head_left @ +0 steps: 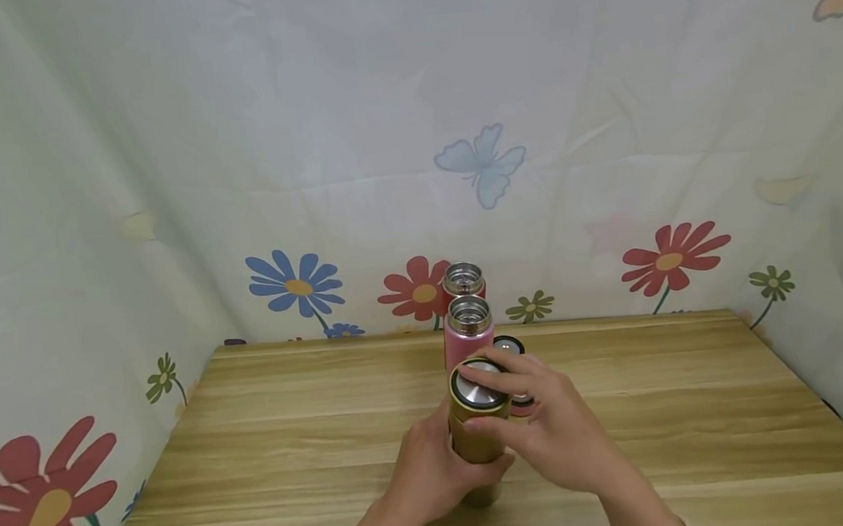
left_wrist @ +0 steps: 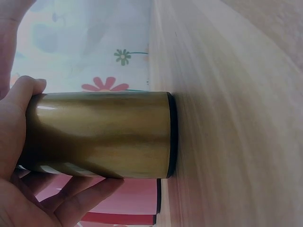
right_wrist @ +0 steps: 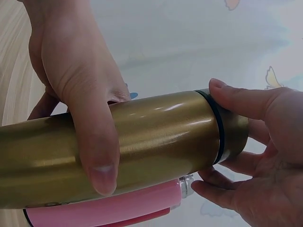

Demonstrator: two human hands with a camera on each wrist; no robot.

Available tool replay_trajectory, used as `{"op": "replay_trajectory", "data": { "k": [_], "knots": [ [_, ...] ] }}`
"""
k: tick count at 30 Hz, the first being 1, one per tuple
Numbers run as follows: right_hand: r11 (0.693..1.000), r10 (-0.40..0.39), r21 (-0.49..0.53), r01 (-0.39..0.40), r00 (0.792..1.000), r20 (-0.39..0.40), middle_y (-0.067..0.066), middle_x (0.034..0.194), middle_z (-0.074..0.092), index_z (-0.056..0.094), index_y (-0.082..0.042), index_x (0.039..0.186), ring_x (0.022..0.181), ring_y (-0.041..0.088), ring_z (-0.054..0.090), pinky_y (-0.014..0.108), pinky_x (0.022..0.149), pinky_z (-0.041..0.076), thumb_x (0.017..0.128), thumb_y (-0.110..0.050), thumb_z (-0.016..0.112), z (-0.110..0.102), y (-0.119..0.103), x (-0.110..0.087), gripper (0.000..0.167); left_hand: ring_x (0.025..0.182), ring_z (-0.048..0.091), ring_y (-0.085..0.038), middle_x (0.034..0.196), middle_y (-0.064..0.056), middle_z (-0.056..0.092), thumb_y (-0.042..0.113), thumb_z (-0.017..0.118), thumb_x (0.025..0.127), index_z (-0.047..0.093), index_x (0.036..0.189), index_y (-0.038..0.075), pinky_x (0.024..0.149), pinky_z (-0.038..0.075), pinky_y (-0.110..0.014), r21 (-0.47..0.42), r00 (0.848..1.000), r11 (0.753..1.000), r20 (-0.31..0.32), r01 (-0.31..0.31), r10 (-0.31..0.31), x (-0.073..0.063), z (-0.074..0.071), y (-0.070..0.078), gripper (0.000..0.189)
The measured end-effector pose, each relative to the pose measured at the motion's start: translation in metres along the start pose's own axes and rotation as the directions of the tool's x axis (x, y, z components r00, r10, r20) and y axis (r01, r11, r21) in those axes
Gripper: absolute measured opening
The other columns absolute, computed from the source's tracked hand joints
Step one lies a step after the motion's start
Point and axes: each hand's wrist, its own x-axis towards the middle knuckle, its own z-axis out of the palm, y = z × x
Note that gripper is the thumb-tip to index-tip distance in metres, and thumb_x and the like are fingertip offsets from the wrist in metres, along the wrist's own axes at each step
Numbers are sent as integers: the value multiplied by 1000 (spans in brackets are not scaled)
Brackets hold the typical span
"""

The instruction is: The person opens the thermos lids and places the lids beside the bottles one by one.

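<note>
A gold thermos flask stands upright on the table, its lid on, with a silver disc on top. My left hand grips its body, the thumb wrapped across the near side. My right hand holds the lid, thumb on the near side and fingers over the far edge. In the right wrist view a dark ring separates lid and body. Straight behind stands a pink flask with a bare steel mouth, then a red flask, also lidless.
To the right of the pink flask, two loose lids lie on the wooden table, partly hidden by my right hand. A white cloth printed with flowers and butterflies hangs behind and along both sides.
</note>
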Motion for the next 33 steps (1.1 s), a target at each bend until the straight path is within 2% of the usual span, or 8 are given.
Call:
{"op": "replay_trajectory", "data": {
  "k": [7, 16, 21, 25, 29, 33],
  "knots": [
    [999, 34, 30, -35, 999, 28, 3, 152, 56, 69, -30, 136, 131, 33, 59, 42, 82, 63, 86, -32, 84, -3, 0, 1, 52, 99, 72, -9, 118, 5, 73, 62, 83, 78, 52, 137, 24, 83, 59, -29, 8, 1000, 1000, -6, -2, 2, 1, 1, 0, 77],
    [999, -15, 51, 15, 1000, 4, -5, 138, 62, 70, -30, 131, 120, 23, 64, 33, 82, 60, 86, -30, 85, -2, 3, 3, 48, 95, 72, -8, 113, 6, 74, 59, 84, 77, 54, 135, 25, 81, 59, -28, 21, 999, 999, -33, -28, 29, 0, 1, 0, 74],
    [999, -1, 51, 2, 1000, -18, -3, 142, 58, 66, -27, 136, 122, 22, 62, 32, 80, 60, 84, -31, 87, -1, 1, 2, 56, 96, 72, -8, 112, 6, 75, 58, 85, 77, 55, 131, 25, 81, 59, -29, 31, 998, 999, -51, -41, 43, -1, 2, 1, 70],
    [999, 33, -15, -35, 996, -79, -4, 145, 53, 63, -35, 139, 127, 21, 57, 31, 78, 59, 80, -37, 91, 1, -6, 0, 66, 96, 73, -8, 112, 7, 75, 54, 87, 77, 56, 131, 24, 81, 59, -28, 46, 997, 998, -64, -46, 49, 0, 3, 2, 69],
    [986, 46, -152, -74, 983, -180, -6, 140, 54, 62, -44, 136, 124, 18, 57, 31, 79, 59, 74, -44, 93, 8, -15, -1, 69, 99, 73, -8, 115, 8, 75, 49, 88, 76, 55, 135, 23, 83, 59, -28, 55, 998, 998, -49, -41, 43, 1, 2, 2, 72],
    [944, 3, -316, -94, 960, -279, -2, 130, 58, 68, -36, 132, 110, 16, 58, 27, 72, 57, 68, -48, 95, 19, -20, -2, 71, 99, 71, -9, 116, 9, 74, 43, 90, 73, 58, 133, 21, 83, 58, -29, 81, 999, 996, -39, -25, 29, 1, 2, 3, 72]
  ]
}}
